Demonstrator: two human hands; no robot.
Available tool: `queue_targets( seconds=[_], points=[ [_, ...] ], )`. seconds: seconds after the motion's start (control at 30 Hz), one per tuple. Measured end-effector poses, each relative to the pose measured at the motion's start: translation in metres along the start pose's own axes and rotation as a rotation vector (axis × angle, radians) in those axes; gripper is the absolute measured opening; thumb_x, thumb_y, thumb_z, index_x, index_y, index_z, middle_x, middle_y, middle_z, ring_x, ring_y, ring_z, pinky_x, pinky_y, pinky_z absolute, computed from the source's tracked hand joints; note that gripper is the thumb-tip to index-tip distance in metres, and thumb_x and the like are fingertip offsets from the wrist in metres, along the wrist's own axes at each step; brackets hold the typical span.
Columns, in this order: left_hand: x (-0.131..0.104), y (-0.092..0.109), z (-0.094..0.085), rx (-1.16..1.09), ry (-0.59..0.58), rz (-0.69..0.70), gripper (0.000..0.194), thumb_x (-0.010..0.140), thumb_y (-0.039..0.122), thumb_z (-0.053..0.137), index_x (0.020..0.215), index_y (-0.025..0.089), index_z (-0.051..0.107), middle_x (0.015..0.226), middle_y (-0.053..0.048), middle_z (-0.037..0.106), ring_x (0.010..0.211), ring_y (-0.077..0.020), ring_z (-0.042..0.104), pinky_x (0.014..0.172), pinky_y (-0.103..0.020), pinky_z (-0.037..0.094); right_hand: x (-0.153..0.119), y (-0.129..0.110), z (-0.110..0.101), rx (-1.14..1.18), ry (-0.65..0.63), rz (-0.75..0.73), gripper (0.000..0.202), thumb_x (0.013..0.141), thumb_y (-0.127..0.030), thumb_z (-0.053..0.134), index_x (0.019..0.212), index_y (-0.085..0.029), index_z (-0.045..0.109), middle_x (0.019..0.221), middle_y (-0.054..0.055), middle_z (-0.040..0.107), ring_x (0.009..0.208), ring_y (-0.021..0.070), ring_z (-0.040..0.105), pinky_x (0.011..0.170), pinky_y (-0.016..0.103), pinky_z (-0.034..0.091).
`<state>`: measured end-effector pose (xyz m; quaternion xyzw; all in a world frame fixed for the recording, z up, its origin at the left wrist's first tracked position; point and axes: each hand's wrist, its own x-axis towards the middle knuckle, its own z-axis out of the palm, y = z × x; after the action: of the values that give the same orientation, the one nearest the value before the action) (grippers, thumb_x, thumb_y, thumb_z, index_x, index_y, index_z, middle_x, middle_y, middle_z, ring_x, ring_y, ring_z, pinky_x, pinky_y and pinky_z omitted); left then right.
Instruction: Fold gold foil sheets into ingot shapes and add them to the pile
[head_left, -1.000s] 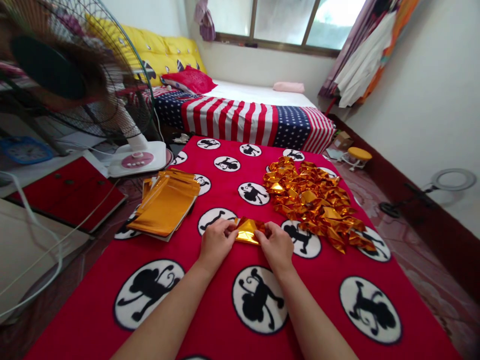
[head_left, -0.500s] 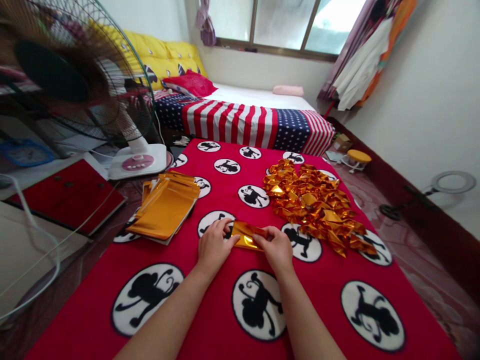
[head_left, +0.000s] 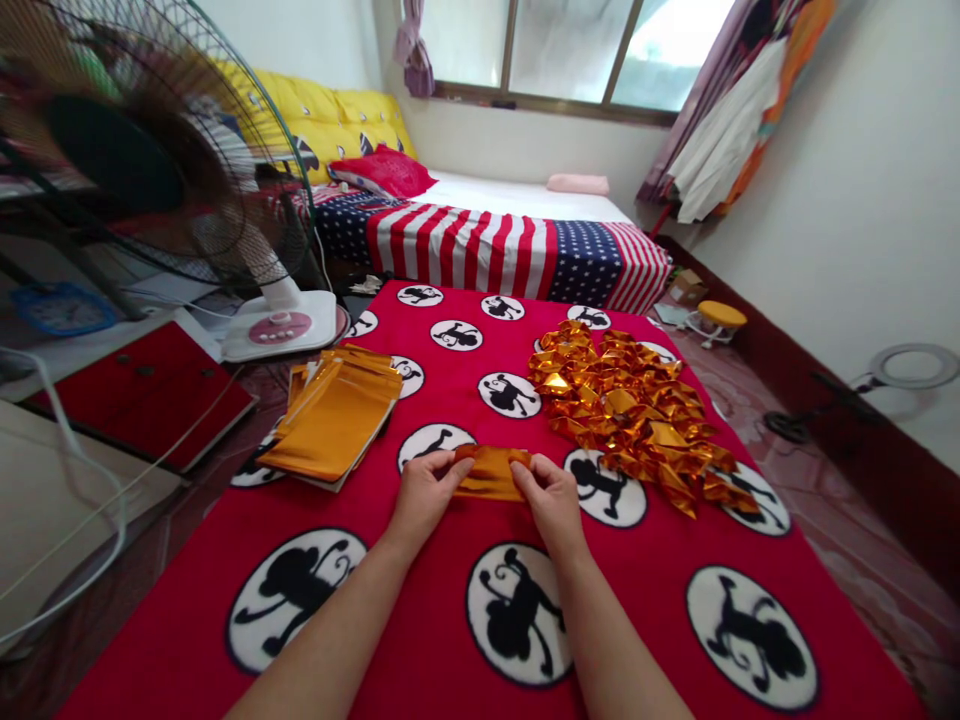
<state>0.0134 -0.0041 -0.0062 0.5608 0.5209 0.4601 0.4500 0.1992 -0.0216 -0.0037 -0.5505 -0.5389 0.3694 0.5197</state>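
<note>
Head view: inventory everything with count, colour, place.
Foil sheet: one, gold, between hands
Flat stack: one, gold, cloth's left
Folded pieces: many, gold, cloth's right
Patterned cloth: one, red, beneath them
Fan: one, green and white, left
Bed: one, white top, far end
Cushion: one, red, on bed
Window: one, pale, far wall
Hanging fabrics: several, mixed, upper right
Stool: one, yellow, right floor
Ring stand: one, grey, right floor
Left hand: one, bare, sheet's left
Right hand: one, bare, sheet's right

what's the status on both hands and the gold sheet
Left hand and right hand pinching gold sheet, one at each end. Flat stack off left, crumpled-looking gold pile off right. Neither blocking the hands.
</note>
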Motion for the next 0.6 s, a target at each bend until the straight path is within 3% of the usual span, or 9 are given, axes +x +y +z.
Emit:
queue_targets(
  seconds=[0.27,0.37,0.6],
  points=[
    [-0.0019,0.0039,0.0034,-0.212,-0.129,-0.107,0.036,0.069,0.035,0.076,0.094,0.010,0.071,0.092,-0.010,0.076,0.081,-0.0227,0.070,0.075,-0.030,0.054,-0.0008,0.0007,-0.0002,-0.017,0.026,-0.030,0.035,0.082,-0.034,0.065,0.057,-0.019,0.045,0.061,-0.004,0.040,0.058,0.0105,0.038,0.056,0.025,0.028],
    [-0.0017,0.0041,0.0041,-0.297,-0.123,-0.128,0.036,0.067,0.034,0.077,0.094,0.011,0.071,0.095,-0.010,0.077,0.085,-0.0235,0.071,0.080,-0.032,0.055,-0.0009,0.0010,-0.0002,-0.030,0.033,-0.035,0.036,0.081,-0.033,0.066,0.056,-0.019,0.044,0.061,-0.005,0.040,0.058,0.0105,0.037,0.056,0.026,0.028],
    [-0.0020,0.0058,0.0036,-0.282,-0.101,-0.132,0.030,0.068,0.033,0.076,0.089,0.012,0.072,0.088,-0.008,0.077,0.078,-0.0211,0.071,0.073,-0.028,0.054,-0.0022,-0.0020,0.0004,-0.020,0.037,-0.009,0.036,0.081,-0.037,0.065,0.056,-0.019,0.046,0.059,-0.005,0.040,0.056,0.0107,0.037,0.055,0.026,0.028]
  ],
)
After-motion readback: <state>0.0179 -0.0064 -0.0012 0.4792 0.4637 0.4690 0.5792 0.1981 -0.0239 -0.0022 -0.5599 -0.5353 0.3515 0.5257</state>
